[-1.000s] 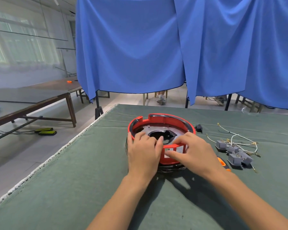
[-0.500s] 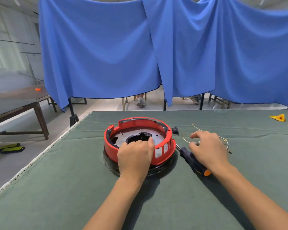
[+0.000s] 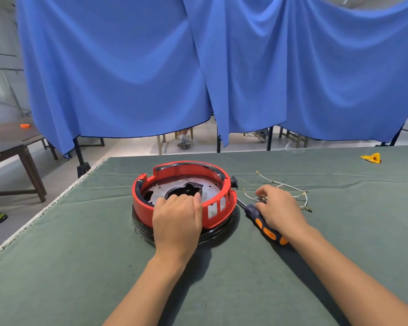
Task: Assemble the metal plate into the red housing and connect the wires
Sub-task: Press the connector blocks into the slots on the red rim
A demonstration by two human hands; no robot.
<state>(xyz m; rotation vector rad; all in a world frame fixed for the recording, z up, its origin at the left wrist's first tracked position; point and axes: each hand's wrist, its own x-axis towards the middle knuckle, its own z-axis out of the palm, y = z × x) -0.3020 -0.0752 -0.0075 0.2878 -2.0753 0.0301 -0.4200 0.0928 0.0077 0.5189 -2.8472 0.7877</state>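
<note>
A round red housing [image 3: 218,209] sits on a black base on the green table. Inside it lies a metal plate [image 3: 210,188] with small holes and a dark central opening. My left hand [image 3: 177,220] grips the housing's near rim, its fingers curled over the edge onto the plate. To the right lie thin white wires [image 3: 290,188] with metal terminals. My right hand [image 3: 279,208] is over them, its fingertips pinching a small connector of the wires; the grey connector blocks are hidden beneath it.
A screwdriver [image 3: 265,228] with a dark blue and orange handle lies between the housing and my right hand. A yellow scrap [image 3: 371,158] lies far right on the green cloth table [image 3: 80,267]. Blue curtains [image 3: 151,67] hang behind; the table's left edge drops to the floor.
My right hand left the housing's rim and moved right onto the wires, covering the grey connectors. My left hand stayed on the near rim. The view shifted right.
</note>
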